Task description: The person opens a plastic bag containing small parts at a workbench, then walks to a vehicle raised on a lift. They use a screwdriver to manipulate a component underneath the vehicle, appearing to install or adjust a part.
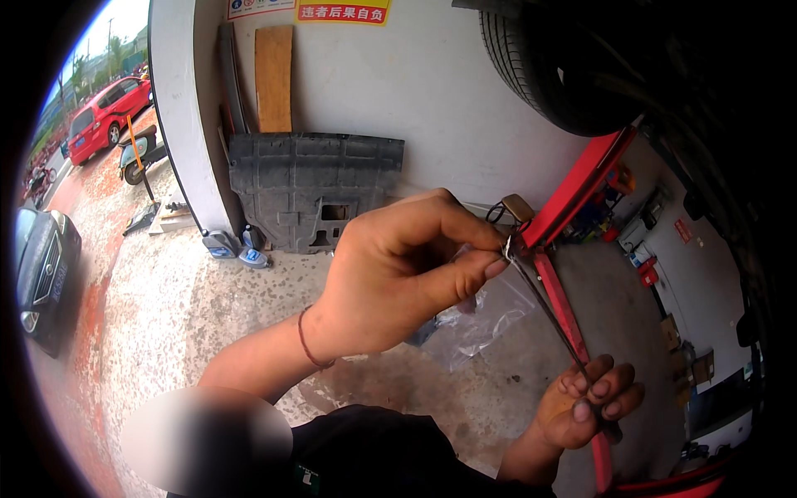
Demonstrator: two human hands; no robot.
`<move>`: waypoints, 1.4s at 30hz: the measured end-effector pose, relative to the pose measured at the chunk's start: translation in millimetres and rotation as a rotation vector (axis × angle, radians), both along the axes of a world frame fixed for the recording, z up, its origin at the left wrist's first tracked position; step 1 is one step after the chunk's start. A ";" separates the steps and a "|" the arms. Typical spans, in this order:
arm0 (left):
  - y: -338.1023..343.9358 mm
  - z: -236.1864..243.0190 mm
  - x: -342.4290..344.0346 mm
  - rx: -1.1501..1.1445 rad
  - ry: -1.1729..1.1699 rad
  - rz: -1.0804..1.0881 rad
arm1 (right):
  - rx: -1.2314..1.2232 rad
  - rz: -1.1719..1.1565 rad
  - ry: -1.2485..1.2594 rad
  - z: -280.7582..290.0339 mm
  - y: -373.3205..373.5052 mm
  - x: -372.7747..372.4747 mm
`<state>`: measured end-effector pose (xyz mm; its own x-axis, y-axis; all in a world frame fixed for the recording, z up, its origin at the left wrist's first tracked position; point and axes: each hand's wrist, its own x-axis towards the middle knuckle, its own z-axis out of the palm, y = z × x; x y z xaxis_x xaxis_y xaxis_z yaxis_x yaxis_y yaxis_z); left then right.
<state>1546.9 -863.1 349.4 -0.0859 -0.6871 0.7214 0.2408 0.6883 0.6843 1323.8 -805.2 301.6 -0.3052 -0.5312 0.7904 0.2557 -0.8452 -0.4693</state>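
Note:
My left hand point(398, 274) is raised in the middle of the view, thumb and fingertips pinched together. Between them shows a small whitish strip point(509, 247), its kind too small to tell, lying against the tip of a thin dark metal rod point(552, 314). Lower right, my right hand point(591, 402) has its fingers wrapped round the rod's lower end. A dark end piece pokes out beneath those fingers, the rest hidden. The rod slants from my right hand up to my left fingertips.
A raised car's tire point(519, 79) hangs at upper right. Red lift arms point(573, 195) run behind my hands. A black underbody panel point(290, 183) leans on the wall near blue-grey bottles point(222, 244). Clear plastic sheeting point(486, 328) lies on the floor. A dark car point(50, 274) stands outside.

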 end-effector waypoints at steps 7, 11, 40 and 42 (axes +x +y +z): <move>1.9 0.2 1.6 -0.011 0.006 0.009 | 0.002 0.014 -0.026 0.4 0.0 -2.1; 1.2 -0.6 1.0 -0.024 0.002 -0.006 | -0.003 0.049 -0.042 0.0 1.0 -6.4; -5.8 -5.5 -3.2 0.272 0.227 0.171 | 0.139 0.273 -0.034 -36.8 4.7 -13.4; -4.8 -6.4 -1.4 0.301 0.212 0.146 | 0.141 0.285 -0.007 -37.3 3.6 -13.3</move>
<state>1545.5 -867.9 343.0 0.1579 -0.8645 0.4773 0.3129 0.5022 0.8061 1310.5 -801.6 264.3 -0.1338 -0.7005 0.7010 0.4766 -0.6657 -0.5743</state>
